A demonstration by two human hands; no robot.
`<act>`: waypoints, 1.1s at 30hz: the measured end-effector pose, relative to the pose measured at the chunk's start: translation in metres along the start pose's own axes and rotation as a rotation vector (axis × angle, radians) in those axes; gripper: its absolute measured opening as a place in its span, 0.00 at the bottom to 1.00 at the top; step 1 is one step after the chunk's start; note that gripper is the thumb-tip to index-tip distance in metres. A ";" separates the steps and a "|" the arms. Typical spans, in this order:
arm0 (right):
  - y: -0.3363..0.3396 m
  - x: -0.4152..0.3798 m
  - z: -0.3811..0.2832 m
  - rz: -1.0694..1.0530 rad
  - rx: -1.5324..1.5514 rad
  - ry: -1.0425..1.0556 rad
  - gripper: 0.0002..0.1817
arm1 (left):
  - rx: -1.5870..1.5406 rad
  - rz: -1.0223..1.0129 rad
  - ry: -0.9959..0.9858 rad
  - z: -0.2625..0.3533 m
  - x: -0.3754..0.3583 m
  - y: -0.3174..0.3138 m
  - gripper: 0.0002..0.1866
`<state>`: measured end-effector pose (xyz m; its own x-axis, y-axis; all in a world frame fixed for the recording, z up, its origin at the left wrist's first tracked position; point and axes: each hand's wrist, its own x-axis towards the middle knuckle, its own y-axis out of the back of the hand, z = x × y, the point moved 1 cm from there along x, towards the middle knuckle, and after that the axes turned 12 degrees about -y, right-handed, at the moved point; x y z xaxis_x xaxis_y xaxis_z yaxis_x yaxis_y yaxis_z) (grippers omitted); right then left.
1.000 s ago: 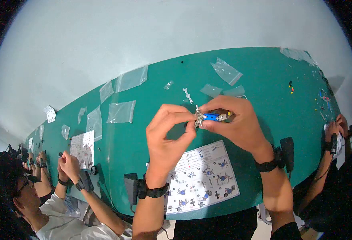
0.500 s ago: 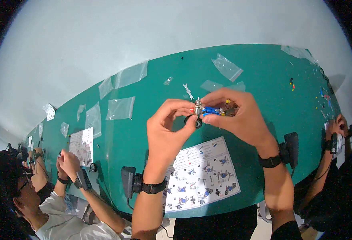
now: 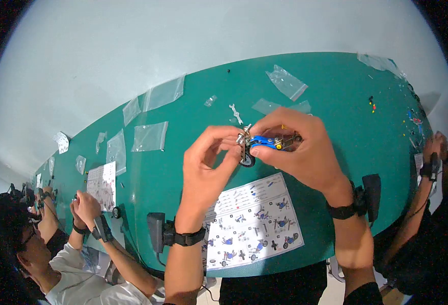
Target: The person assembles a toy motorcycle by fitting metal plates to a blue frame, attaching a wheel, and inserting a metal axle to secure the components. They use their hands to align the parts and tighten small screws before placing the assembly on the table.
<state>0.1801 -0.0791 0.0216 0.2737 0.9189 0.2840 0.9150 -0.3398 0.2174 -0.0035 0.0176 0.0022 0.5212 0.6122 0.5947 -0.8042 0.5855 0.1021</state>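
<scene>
Both hands hold a small toy motorcycle (image 3: 266,142) above the green table. It has a blue body, silver metal parts and a black wheel (image 3: 247,160) hanging at its left end. My left hand (image 3: 211,160) pinches the silver front part between thumb and fingers. My right hand (image 3: 305,150) grips the blue body and the rear end, whose far side is hidden by the fingers. Below them lies a printed instruction sheet (image 3: 254,223) with pictures of the model. A small white wrench (image 3: 235,114) rests just beyond the hands.
Clear plastic bags (image 3: 150,136) lie on the green table (image 3: 193,107), with another bag (image 3: 286,82) at the back. Small coloured parts (image 3: 372,104) are at the right. A person (image 3: 36,249) sits at left; another person's arm (image 3: 422,178) is at right.
The motorcycle has turned slightly, so its wheel and silver front part show more. Both hands have shifted a little to the left with it, and the view has moved slightly.
</scene>
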 end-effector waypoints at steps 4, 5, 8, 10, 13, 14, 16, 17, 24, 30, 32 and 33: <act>0.000 -0.001 -0.001 -0.019 0.080 -0.050 0.13 | 0.027 -0.021 -0.032 0.003 0.000 0.004 0.11; 0.000 -0.001 -0.001 -0.022 0.087 -0.048 0.13 | 0.034 -0.020 -0.047 0.005 0.000 0.005 0.11; 0.003 -0.001 -0.007 -0.082 0.158 -0.159 0.16 | 0.067 -0.025 -0.094 0.007 0.002 0.005 0.11; 0.004 -0.001 -0.006 -0.066 0.080 -0.110 0.15 | 0.109 -0.036 -0.129 0.007 0.004 0.005 0.12; 0.006 0.000 -0.007 -0.058 -0.033 -0.021 0.14 | 0.247 -0.013 -0.232 0.004 0.004 0.005 0.14; 0.007 0.000 -0.008 -0.059 -0.068 0.014 0.14 | 0.276 0.003 -0.274 0.004 0.004 0.005 0.14; 0.007 0.001 -0.008 -0.061 -0.025 -0.006 0.13 | 0.336 0.036 -0.358 0.006 0.005 0.002 0.14; 0.007 0.001 -0.008 -0.062 -0.004 -0.015 0.13 | 0.368 0.042 -0.389 0.008 0.005 0.001 0.15; 0.006 0.002 -0.004 -0.061 0.168 -0.087 0.11 | 0.453 0.059 -0.498 0.018 0.004 -0.007 0.15; 0.007 0.004 0.011 -0.057 0.119 -0.106 0.12 | 0.482 -0.008 -0.461 0.017 0.007 -0.006 0.14; 0.006 0.009 0.018 -0.048 0.132 -0.076 0.12 | 0.425 -0.037 -0.410 0.014 0.009 -0.004 0.14; 0.006 0.009 0.018 -0.035 0.111 -0.087 0.13 | 0.389 -0.054 -0.380 0.011 0.008 -0.005 0.14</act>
<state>0.1933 -0.0696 0.0086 0.2618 0.9453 0.1947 0.9502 -0.2879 0.1198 0.0012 0.0141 0.0150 0.4828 0.3091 0.8194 -0.8630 0.3271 0.3851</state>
